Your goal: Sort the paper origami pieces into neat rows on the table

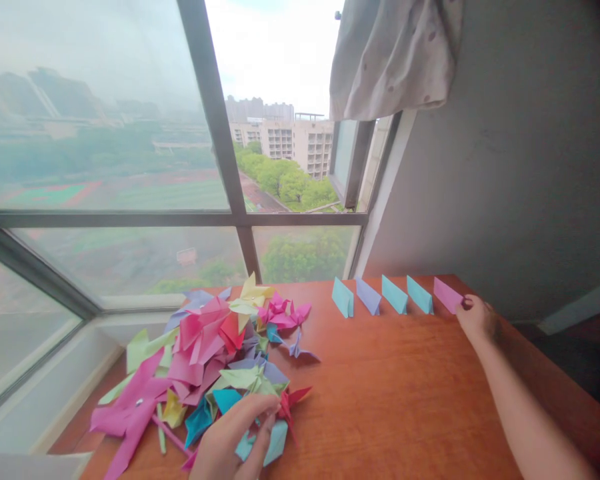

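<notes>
At the right end of a row of folded papers, my right hand (476, 319) pinches the edge of a pink folded paper (448, 295) that stands on the table. To its left stand a blue folded paper (420, 295), another blue one (394, 295), a lavender one (368, 296) and a teal one (343, 297). My left hand (237, 433) is at the front of a heap of origami, thumb and forefinger together. Its fingertips lie beside a red origami piece (293, 402) and over a pale teal folded paper (276, 443); whether they grip either is unclear.
The heap on the left of the brown table (375, 393) holds a magenta pinwheel (133, 407), a large pink origami flower (205, 333) and several cranes. A window (300, 220) runs along the back, with a curtain (395, 60) above and a grey wall (510, 167) at right.
</notes>
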